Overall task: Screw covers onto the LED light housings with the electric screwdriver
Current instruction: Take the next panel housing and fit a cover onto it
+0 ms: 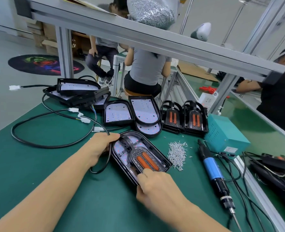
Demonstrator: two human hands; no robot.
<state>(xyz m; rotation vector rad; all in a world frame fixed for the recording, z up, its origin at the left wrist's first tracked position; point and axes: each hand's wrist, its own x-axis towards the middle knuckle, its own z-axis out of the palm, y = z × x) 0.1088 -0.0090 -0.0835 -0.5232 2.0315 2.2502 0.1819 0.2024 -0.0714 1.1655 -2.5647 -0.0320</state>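
A black LED housing (121, 153) lies on the green mat in front of me, with a clear cover showing two orange strips (146, 160) set into it. My left hand (100, 145) grips the housing's far-left rim together with its black cable. My right hand (153, 186) holds the near edge, thumb on the cover. The blue electric screwdriver (212, 169) lies untouched to the right, tip toward me. A heap of small silver screws (177, 153) sits between the housing and the screwdriver.
Open housings with white LED boards (143, 111) and stacked covers (183, 117) line the back of the mat. A teal power box (225, 136) stands right. Black cables with white plugs (55, 124) loop left. An aluminium frame beam (138, 34) crosses overhead; people sit beyond.
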